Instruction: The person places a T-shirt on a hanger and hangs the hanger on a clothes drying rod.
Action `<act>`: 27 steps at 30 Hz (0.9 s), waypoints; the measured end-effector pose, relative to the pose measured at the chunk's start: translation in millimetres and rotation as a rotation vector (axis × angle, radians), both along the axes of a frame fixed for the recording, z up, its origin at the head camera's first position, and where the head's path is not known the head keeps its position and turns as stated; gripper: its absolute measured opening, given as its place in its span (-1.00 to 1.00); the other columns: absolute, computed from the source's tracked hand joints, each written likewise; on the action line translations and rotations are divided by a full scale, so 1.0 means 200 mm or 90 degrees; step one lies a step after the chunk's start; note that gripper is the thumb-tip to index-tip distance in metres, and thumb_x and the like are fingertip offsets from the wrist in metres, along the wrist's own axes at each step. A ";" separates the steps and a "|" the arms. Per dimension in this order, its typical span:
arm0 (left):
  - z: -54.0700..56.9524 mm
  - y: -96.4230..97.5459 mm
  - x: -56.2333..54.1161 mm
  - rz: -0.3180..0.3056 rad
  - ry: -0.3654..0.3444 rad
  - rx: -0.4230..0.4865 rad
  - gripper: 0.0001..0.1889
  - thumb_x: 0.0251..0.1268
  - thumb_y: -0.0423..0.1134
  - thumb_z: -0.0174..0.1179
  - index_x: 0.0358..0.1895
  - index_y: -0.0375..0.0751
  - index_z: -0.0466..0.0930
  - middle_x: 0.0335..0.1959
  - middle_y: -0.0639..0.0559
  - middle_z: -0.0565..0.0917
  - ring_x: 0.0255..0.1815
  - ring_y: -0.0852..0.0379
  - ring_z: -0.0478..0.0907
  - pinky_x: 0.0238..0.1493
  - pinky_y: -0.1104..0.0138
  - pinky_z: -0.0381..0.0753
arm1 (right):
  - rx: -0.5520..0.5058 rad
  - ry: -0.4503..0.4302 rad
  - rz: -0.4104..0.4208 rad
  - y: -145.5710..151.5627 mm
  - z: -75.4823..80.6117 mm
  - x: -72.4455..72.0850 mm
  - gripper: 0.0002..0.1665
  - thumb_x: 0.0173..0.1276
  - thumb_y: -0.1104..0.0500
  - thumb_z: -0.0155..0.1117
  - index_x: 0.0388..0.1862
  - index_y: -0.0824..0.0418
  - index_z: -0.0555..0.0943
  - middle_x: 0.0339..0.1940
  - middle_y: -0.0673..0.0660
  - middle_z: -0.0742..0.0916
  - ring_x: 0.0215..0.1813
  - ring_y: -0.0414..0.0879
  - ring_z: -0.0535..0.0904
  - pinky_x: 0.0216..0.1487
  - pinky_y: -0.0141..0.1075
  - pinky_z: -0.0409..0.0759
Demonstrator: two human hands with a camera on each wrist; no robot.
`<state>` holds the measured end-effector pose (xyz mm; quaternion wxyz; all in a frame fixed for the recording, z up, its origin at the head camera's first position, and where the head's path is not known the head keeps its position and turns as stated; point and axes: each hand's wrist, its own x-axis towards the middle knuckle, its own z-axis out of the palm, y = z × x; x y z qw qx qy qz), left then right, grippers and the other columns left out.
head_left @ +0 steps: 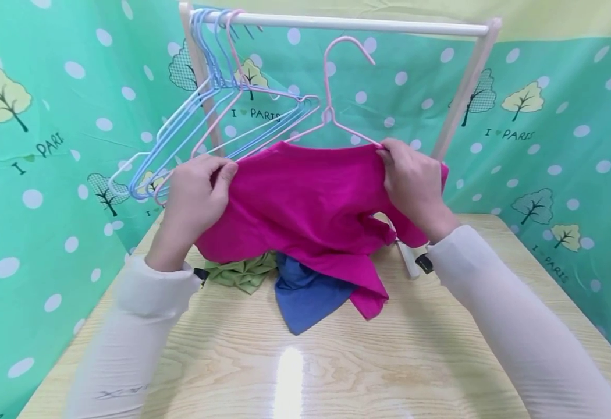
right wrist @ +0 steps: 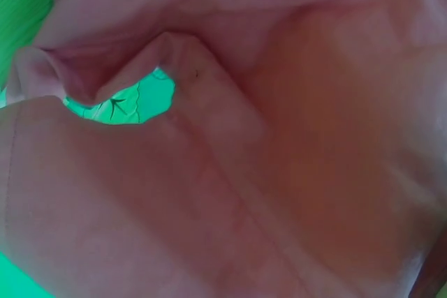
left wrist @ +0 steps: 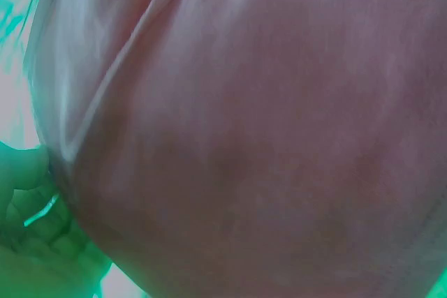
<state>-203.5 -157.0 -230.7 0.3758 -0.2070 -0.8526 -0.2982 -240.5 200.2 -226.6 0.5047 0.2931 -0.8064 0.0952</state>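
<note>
A magenta short-sleeved shirt (head_left: pixel 305 198) is held up in front of me, its neckline at the top and a lower corner drooping over a blue cloth. A pink hanger (head_left: pixel 327 81) sits inside it, its hook and sloping shoulders rising out of the neck. My left hand (head_left: pixel 198 186) pinches the shirt at its left shoulder, thumb on the near side. On the other shoulder my right hand (head_left: pixel 415 183) grips the fabric beside the hanger's arm. Shirt fabric (left wrist: pixel 244 137) fills most of the left wrist view, and the shirt (right wrist: pixel 105 193) covers the right wrist view too.
Blue, white and pink hangers (head_left: pixel 213 75) hang at the left end of a rack's white bar (head_left: pixel 337 23). Below the shirt, a green cloth (head_left: pixel 242 273) and the blue cloth (head_left: pixel 305 297) lie on the wooden table (head_left: pixel 368 372). The rack's right post (head_left: pixel 465 93) stands behind my right hand.
</note>
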 end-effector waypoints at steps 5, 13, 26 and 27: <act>0.00 0.14 -0.01 0.017 0.083 -0.069 -0.70 0.51 -0.24 0.21 0.04 -0.46 0.68 -0.10 -0.31 0.70 -0.04 -0.27 0.59 0.09 -0.04 0.58 | -0.021 -0.021 -0.001 -0.02 -0.01 0.01 -0.67 0.54 0.18 0.24 0.00 0.48 0.58 -0.22 0.37 0.74 -0.44 0.23 0.68 -0.33 0.00 0.72; -0.02 0.19 0.00 -0.006 0.096 -0.025 -0.81 0.42 -0.39 0.26 -0.08 -0.49 0.74 -0.25 -0.31 0.69 -0.22 -0.24 0.61 -0.12 0.01 0.66 | -0.003 -0.038 0.020 -0.01 -0.04 0.00 -0.70 0.53 0.24 0.25 0.01 0.50 0.57 -0.21 0.39 0.74 -0.36 0.25 0.70 -0.24 0.02 0.74; -0.07 0.20 0.01 -0.025 0.033 0.107 -0.82 0.39 -0.42 0.29 -0.08 -0.49 0.76 -0.30 -0.29 0.71 -0.34 -0.18 0.65 -0.31 0.09 0.64 | -0.042 -0.096 0.090 -0.06 -0.01 0.02 -0.63 0.49 0.25 0.28 0.14 0.49 0.58 -0.04 0.37 0.73 -0.06 0.21 0.69 0.04 0.05 0.70; -0.07 0.20 0.01 -0.019 0.025 0.108 -0.82 0.39 -0.42 0.29 -0.08 -0.49 0.76 -0.30 -0.30 0.70 -0.33 -0.19 0.65 -0.30 0.08 0.64 | -0.045 -0.087 0.095 -0.08 0.00 0.03 -0.63 0.50 0.25 0.27 0.15 0.49 0.58 -0.03 0.37 0.73 -0.05 0.21 0.68 0.04 0.04 0.70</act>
